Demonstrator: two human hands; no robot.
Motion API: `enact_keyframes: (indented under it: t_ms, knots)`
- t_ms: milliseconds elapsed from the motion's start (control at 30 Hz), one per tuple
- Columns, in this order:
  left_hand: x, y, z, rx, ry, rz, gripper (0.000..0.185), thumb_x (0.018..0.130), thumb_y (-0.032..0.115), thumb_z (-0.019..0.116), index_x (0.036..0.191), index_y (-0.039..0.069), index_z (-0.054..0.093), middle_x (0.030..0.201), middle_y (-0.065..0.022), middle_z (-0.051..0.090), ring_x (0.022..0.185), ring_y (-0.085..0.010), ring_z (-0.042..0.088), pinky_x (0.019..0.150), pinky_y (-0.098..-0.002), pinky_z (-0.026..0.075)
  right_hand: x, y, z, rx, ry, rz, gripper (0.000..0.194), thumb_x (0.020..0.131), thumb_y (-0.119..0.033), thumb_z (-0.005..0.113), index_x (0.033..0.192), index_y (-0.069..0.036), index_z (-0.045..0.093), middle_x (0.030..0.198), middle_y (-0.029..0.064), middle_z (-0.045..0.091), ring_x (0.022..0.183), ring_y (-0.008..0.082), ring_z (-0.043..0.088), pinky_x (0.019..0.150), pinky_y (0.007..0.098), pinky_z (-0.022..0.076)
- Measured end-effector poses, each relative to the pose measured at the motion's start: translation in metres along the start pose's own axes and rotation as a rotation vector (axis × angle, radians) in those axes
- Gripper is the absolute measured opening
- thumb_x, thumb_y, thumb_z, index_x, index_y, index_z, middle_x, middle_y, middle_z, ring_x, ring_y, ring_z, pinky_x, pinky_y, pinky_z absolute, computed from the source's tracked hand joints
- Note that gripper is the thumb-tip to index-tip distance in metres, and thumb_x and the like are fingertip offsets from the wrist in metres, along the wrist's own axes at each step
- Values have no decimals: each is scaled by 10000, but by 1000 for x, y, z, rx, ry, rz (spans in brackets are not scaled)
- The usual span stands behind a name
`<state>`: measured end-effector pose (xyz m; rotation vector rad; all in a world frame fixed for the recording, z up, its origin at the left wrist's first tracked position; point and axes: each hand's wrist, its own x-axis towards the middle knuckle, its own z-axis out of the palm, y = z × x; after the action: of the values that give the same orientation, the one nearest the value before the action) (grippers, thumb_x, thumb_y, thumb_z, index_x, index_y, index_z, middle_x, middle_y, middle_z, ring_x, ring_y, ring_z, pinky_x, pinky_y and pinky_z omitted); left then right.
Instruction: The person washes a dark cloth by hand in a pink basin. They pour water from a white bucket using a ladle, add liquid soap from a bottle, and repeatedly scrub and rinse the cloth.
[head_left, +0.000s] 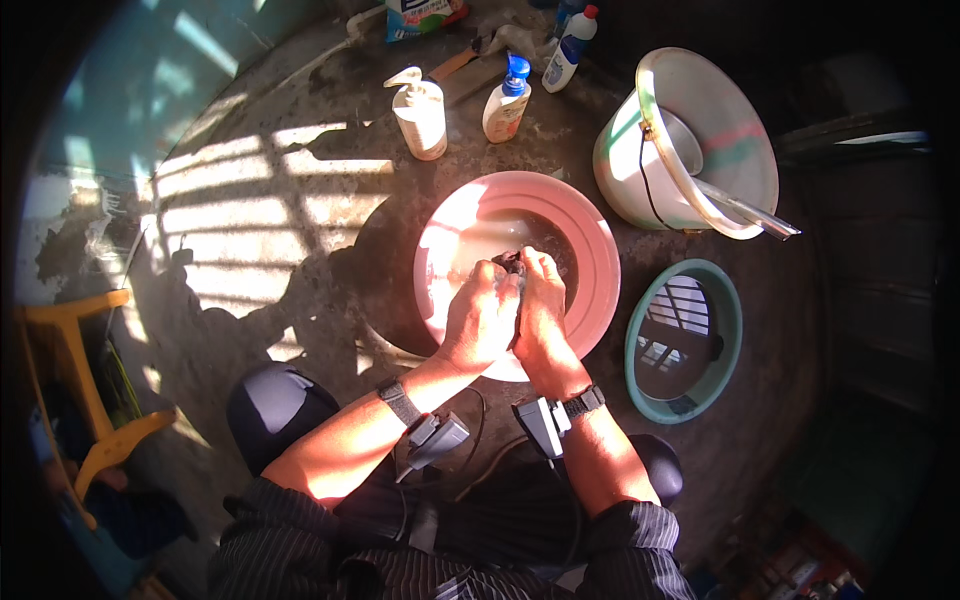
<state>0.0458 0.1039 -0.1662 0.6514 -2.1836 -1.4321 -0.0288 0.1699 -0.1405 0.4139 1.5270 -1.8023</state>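
A pink plastic basin (592, 262) with cloudy water in it stands on the floor before me. Over it my left hand (484, 315) and my right hand (541, 296) are pressed together, both closed on a bunched dark cloth (510, 261). Only a little of the cloth shows above and between the fingers; the rest is hidden in the hands. Each wrist bears a strapped device with a cable.
A white bucket (619, 169) holding a metal dipper (739, 208) stands at the upper right, above a green basin (636, 375) of water. Beyond the pink basin stand two pump bottles (421, 124) (507, 112) and a red-capped bottle (570, 52). An orange-yellow plastic stool (79, 360) is far left.
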Motion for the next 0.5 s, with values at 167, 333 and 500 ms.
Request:
enact_keyframes:
  t_ms: [167,333,500]
  knots:
    - [27,-28,-15,-34,0,-289,339,1049,295,558,1084,-37,618,917,-186,686,846,-289,682,762,-413,525,-6,0,5,78,-155,-18,214,1077,-261,523,1128,-76,618,1058,17,643,956,99,611,838,283,520]
    - [46,-35,-31,-227,80,-431,335,1032,317,630,1119,-6,660,995,-118,709,913,-168,648,808,-342,526,5,-8,-8,195,-312,-115,419,972,-178,611,1370,-71,534,1165,15,642,978,91,607,750,249,462]
    - [40,-13,-31,-280,-27,-349,330,1020,203,619,1262,-19,588,1122,-105,676,990,-167,641,888,-335,532,19,-1,-14,274,-223,-178,382,1037,-124,616,1400,-39,531,1289,75,629,1118,155,636,893,273,549]
